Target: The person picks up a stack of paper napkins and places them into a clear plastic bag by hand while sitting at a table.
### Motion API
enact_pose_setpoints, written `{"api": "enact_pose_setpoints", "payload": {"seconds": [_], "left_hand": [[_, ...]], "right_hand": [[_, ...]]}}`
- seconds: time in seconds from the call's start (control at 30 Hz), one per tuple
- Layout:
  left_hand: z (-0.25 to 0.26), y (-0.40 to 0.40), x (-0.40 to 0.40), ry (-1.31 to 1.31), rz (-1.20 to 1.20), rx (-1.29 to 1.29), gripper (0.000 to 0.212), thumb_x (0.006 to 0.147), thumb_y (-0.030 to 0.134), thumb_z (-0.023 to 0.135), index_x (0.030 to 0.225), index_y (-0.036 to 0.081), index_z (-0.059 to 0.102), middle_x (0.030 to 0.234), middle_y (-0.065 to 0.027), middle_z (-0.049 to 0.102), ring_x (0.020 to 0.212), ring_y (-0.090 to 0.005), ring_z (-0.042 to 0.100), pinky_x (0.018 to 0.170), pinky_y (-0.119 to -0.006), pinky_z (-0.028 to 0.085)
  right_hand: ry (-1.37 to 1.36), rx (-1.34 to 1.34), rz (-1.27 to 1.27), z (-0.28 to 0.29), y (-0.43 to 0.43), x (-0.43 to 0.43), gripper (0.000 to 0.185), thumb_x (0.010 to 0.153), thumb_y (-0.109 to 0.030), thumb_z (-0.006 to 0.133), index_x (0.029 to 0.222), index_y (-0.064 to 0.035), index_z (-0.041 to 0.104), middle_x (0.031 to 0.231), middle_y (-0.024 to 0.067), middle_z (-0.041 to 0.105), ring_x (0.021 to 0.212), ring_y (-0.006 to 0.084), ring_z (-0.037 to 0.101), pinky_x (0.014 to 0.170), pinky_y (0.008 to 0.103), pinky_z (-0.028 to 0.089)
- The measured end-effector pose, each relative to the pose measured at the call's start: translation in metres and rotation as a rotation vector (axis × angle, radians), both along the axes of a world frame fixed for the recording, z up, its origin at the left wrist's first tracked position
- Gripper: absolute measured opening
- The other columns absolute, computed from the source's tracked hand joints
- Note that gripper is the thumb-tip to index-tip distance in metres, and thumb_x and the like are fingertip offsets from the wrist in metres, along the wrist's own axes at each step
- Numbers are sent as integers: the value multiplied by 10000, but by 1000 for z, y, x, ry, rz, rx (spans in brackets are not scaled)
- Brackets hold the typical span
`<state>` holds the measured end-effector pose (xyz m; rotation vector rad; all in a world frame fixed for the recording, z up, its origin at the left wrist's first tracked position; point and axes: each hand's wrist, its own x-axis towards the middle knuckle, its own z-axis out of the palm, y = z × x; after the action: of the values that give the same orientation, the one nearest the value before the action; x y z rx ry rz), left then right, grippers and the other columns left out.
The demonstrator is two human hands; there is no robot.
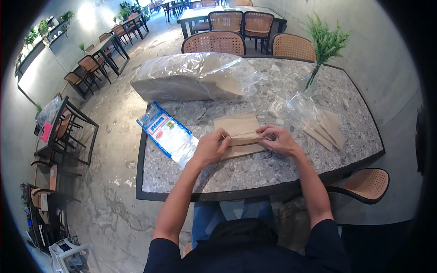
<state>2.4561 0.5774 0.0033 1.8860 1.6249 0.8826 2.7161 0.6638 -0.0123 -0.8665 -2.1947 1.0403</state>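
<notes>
A brown kraft paper piece, apparently a paper bag, lies creased across the table before me. My left hand pinches its left edge between thumb and fingers. On the opposite edge, my right hand grips the same fold. Between the hands the paper is raised in a ridge, with a flat panel beyond it and another layer nearer me. Left of my left hand lies a blue-and-white plastic packet bearing writing. To the right, several flat brown paper pieces rest beside clear plastic film.
Behind the paper, a long stack of brown paper in clear plastic wrap takes up the far left of the stone-patterned table. A glass vase with green sprigs stands at the far right. Woven-back chairs border the table.
</notes>
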Motion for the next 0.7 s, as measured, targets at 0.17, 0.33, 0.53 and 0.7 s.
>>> {"api": "enact_pose_setpoints", "payload": {"seconds": [0.17, 0.33, 0.53, 0.7], "left_hand": [[-13, 1, 7, -72, 39, 244, 446, 807, 213, 665, 1184, 78, 470, 729, -184, 624, 714, -321, 629, 661, -403, 486], [-21, 8, 7, -226, 213, 128, 520, 791, 106, 667, 1247, 72, 419, 644, -125, 593, 588, -261, 601, 570, -366, 470], [-23, 10, 10, -225, 296, 164, 527, 795, 69, 635, 1261, 68, 391, 641, -132, 596, 568, -253, 609, 533, -365, 460], [-25, 16, 15, -220, 353, 175, 522, 792, 87, 629, 1255, 63, 390, 638, -139, 597, 554, -277, 604, 518, -385, 448]], "right_hand": [[90, -237, -254, -12, 14, -10, 206, 794, -174, 702, 899, 0, 666, 783, 25, 652, 688, 85, 568, 641, 235, 465], [313, -282, -311, -20, 16, -26, 251, 805, -196, 708, 935, 13, 660, 789, 30, 656, 673, 76, 571, 617, 227, 467], [308, -255, -443, -22, 18, -33, 252, 800, -190, 705, 932, 23, 676, 790, 52, 674, 684, 90, 596, 633, 237, 484], [262, -146, -614, -35, 26, -41, 220, 768, -190, 709, 846, 15, 698, 737, 94, 691, 651, 120, 639, 622, 262, 503]]}}
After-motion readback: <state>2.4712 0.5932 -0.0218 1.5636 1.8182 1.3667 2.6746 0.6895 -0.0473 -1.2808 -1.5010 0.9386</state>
